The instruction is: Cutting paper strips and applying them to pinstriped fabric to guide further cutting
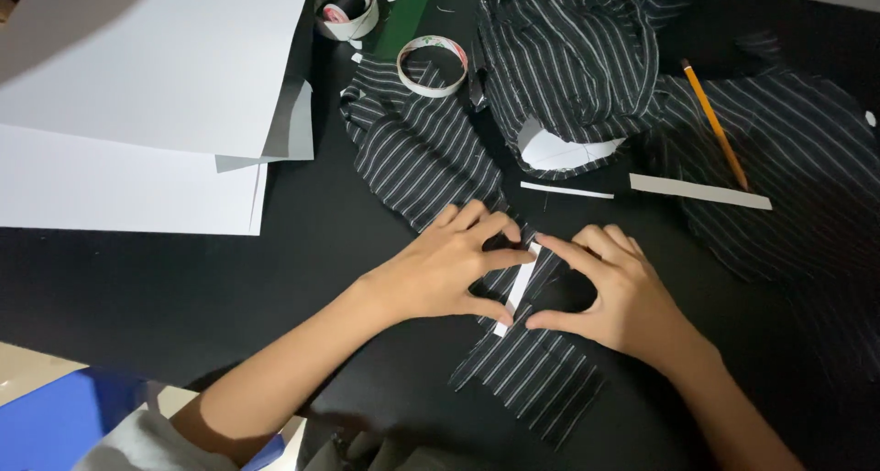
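Overhead light is falling evenly; white paper sheets (137,95) are glaring slightly, dark surface (229,279) is absorbing shadows; focus is holding sharp.
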